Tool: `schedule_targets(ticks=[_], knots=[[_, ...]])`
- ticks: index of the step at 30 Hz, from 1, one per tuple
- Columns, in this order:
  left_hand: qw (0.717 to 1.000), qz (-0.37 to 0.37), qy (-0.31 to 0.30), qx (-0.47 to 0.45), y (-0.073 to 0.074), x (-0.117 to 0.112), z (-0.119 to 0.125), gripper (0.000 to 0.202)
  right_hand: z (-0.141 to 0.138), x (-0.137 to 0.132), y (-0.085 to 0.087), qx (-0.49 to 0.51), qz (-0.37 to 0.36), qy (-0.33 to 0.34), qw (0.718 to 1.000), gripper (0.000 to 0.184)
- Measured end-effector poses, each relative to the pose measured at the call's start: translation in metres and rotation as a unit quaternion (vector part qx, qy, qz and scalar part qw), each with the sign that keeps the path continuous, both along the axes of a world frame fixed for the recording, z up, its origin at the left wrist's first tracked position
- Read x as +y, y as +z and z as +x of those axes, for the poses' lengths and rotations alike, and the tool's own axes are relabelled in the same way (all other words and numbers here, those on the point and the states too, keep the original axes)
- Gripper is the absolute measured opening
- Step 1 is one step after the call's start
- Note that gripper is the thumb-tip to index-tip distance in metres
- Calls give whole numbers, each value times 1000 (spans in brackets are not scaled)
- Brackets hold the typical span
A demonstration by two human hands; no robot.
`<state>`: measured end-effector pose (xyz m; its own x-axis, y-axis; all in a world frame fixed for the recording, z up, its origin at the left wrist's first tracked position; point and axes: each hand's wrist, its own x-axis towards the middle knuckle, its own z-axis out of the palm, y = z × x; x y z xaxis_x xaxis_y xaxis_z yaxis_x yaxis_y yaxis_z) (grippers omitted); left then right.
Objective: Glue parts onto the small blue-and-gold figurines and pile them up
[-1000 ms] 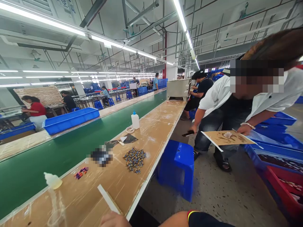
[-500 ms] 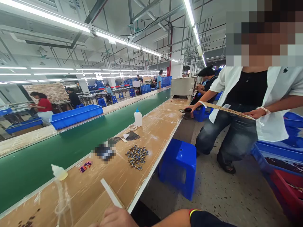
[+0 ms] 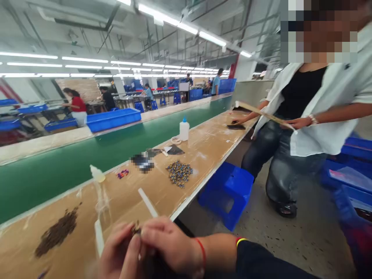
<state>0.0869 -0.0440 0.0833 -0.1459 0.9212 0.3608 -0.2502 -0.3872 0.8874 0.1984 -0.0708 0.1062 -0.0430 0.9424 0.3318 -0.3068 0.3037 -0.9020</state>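
My left hand [image 3: 119, 254] and my right hand [image 3: 170, 242] meet at the bottom edge, over the near end of the brown worktop [image 3: 203, 143]. Their fingers are closed together, pinching a small dark part [image 3: 135, 230] between them. A white strip [image 3: 147, 202] lies on the worktop just beyond my hands, and another white strip [image 3: 99, 237] lies to their left. A heap of small dark brown parts [image 3: 58, 231] spreads out further left. A pile of small blue-and-gold parts [image 3: 179, 173] lies in the middle of the worktop.
A green conveyor belt [image 3: 87, 159] runs along the worktop's far side. Two glue bottles [image 3: 97, 174] [image 3: 184, 130] stand on the worktop. A blue stool [image 3: 228, 192] stands in the aisle. A person in a white shirt [image 3: 314, 112] holds a flat board [image 3: 263, 113] beside it.
The view has swung down and left, and both my hands have come into view pinching a small part. The person in white has stood up and set a dark object on the worktop.
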Motion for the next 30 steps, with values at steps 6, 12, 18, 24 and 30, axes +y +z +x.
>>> schedule_targets(ticks=[6, 12, 18, 24, 30], knots=[[994, 68, -85, 5, 27, 0, 8, 19, 1, -11, 12, 66, -64, -20, 996, 59], [992, 95, -82, 24, 28, 0, 10, 15, 8, -16, 16, 38, -62, -39, 997, 58], [991, 104, -79, 22, 27, -1, 11, 13, 9, -16, 13, 22, -50, -50, 997, 58], [990, 126, -41, 49, 27, -2, 10, 12, 7, -18, 15, 21, -45, -47, 998, 58], [981, 178, -22, 76, 27, 0, 10, 10, 7, -18, 11, 48, -50, -27, 997, 59]])
